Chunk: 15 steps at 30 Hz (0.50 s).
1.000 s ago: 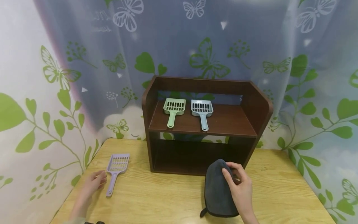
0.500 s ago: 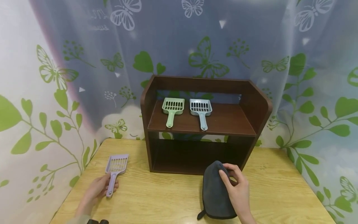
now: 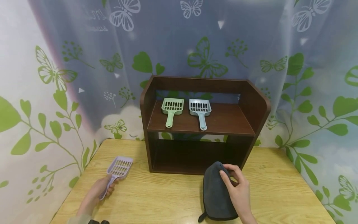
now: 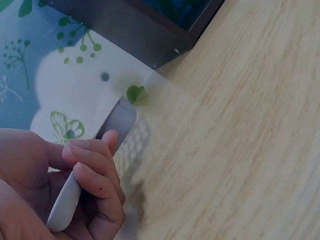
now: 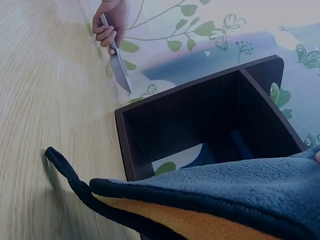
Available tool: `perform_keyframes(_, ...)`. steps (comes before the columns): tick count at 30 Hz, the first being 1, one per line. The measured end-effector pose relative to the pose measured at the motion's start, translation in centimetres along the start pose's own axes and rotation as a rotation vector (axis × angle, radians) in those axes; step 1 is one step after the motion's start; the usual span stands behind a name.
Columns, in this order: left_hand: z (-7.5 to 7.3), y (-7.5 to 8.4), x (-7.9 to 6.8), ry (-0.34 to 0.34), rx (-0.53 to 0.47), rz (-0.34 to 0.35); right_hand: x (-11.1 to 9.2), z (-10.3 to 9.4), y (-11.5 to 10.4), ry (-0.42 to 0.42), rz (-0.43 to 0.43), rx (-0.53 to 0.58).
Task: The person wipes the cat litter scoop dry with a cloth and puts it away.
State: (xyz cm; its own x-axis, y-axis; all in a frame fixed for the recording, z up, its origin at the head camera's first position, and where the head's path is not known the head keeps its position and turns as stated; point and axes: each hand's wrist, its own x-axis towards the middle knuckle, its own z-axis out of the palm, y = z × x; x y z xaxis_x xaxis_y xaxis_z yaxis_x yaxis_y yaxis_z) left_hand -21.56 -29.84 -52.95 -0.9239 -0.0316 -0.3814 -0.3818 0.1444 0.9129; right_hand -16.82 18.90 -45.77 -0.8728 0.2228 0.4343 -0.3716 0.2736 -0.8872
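My left hand [image 3: 101,187] grips the handle of a lilac litter scoop [image 3: 121,165], slotted pan pointing away. In the left wrist view the fingers curl round the handle [image 4: 66,204]. The right wrist view shows this scoop [image 5: 118,70] tilted just above the table. My right hand [image 3: 237,188] pinches the top of a dark grey-blue cloth [image 3: 216,193] between thumb and fingers. Black edging, a loop [image 5: 65,167] and an orange underside [image 5: 195,217] show on the cloth in the right wrist view. Only a fingertip of the right hand appears there.
A dark brown two-tier shelf [image 3: 223,118] stands at the back of the wooden table [image 3: 156,199]. On its upper tier lie a green litter scoop [image 3: 171,113] and a light blue one [image 3: 201,113], handles forward. A patterned curtain [image 3: 117,93] hangs behind.
My left hand has moved right to the lilac scoop, taken its handle and turned the pan slightly to the right. My right hand keeps its pinch on the cloth, almost unmoved.
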Motion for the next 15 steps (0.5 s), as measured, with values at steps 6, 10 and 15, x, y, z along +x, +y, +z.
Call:
perform_keyframes(6,0.3,0.5,-1.1,0.008,0.093,0.044,0.1,0.0,-0.1,-0.001,0.02,-0.016)
perform_keyframes(10,0.5,0.8,-2.1,-0.038,0.096,0.06,0.1,0.1,-0.3,-0.002,0.016,-0.016)
perform_keyframes(15,0.6,1.1,-3.2,-0.113,0.089,0.075,0.2,0.3,-0.4,-0.001,0.008,-0.016)
